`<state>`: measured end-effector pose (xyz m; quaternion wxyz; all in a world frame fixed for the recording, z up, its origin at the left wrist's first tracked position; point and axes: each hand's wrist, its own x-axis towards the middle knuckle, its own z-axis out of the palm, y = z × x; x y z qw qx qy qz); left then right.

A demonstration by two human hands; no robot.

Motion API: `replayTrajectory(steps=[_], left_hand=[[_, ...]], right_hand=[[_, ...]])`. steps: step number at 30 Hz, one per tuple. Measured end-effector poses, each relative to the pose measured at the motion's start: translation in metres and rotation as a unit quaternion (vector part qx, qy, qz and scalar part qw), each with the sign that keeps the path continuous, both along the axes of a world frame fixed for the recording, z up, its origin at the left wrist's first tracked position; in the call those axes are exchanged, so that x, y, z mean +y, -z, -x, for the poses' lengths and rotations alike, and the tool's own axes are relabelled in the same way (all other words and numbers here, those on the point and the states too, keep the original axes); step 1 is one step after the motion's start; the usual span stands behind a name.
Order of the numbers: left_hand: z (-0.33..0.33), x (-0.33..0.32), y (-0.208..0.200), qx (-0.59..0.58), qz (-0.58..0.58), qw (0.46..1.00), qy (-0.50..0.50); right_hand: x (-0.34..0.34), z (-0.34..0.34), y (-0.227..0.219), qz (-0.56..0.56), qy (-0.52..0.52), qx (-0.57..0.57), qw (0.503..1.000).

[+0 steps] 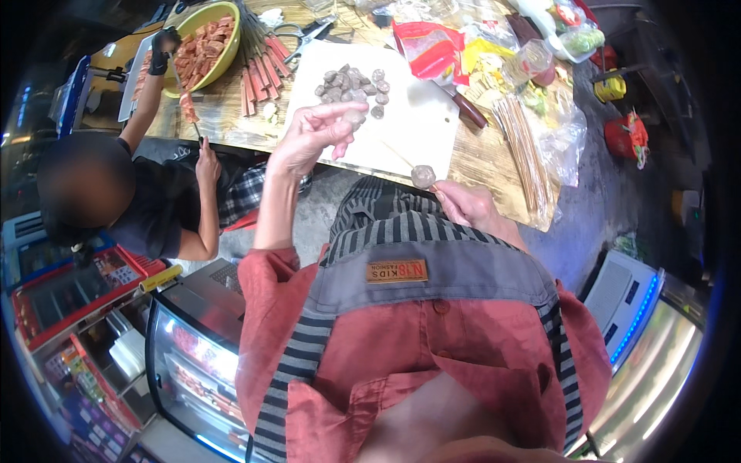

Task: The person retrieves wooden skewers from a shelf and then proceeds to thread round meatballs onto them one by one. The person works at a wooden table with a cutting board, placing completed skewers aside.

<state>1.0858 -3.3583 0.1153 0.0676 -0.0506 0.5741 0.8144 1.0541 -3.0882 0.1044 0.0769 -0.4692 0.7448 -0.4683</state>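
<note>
My left hand (309, 137) is raised over the near left part of a white cutting board (428, 127), pinching a grey-brown meatball (354, 119) between thumb and fingers. Lower and to the right, at the board's near edge, my right hand (472, 204) grips a thin wooden skewer (397, 153). One meatball (423, 177) is threaded on that skewer, close to my right fingers, and the bare stick points up and left toward my left hand. A pile of similar meatballs (345, 79) lies on the board beyond my left hand, with several loose ones at its right side.
A brown-handled knife (469, 112) lies at the board's right edge, near bundled wooden skewers (519, 147). Behind are a red bag (428, 48) and scissors (307, 37). At left, beside red-handled skewers (265, 76) and a yellow basin (231, 58) of meat, another person holds a meat skewer (188, 106).
</note>
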Motion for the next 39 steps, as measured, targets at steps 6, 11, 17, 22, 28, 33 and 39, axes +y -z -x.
replayTrajectory(steps=[6, 11, 17, 22, 28, 33, 39], left_hand=[[0.014, 0.044, 0.015, 0.077, -0.376, 0.906, -0.18], [0.018, 0.052, 0.013, 0.093, -0.511, 0.843, -0.137], [0.015, 0.056, 0.008, 0.083, -0.391, 0.897, -0.187], [0.013, 0.061, 0.001, 0.118, -0.295, 0.927, -0.201], [0.009, 0.07, -0.007, 0.114, -0.239, 0.942, -0.207], [0.006, 0.074, -0.01, 0.124, -0.208, 0.948, -0.207], [0.005, 0.08, -0.011, 0.126, -0.189, 0.95, -0.214]], right_hand=[[-0.016, 0.002, 0.011, 0.032, 0.027, -0.005, 0.999], [-0.019, 0.001, 0.009, 0.023, 0.02, -0.037, 0.999], [-0.018, -0.003, 0.0, 0.032, 0.01, -0.036, 0.999], [-0.017, -0.006, -0.003, 0.038, -0.001, -0.034, 0.999], [-0.015, -0.008, -0.005, 0.04, -0.002, -0.022, 0.999], [-0.016, -0.013, -0.01, 0.038, 0.013, -0.014, 0.999], [-0.014, -0.015, -0.008, 0.012, 0.032, 0.002, 0.999]])
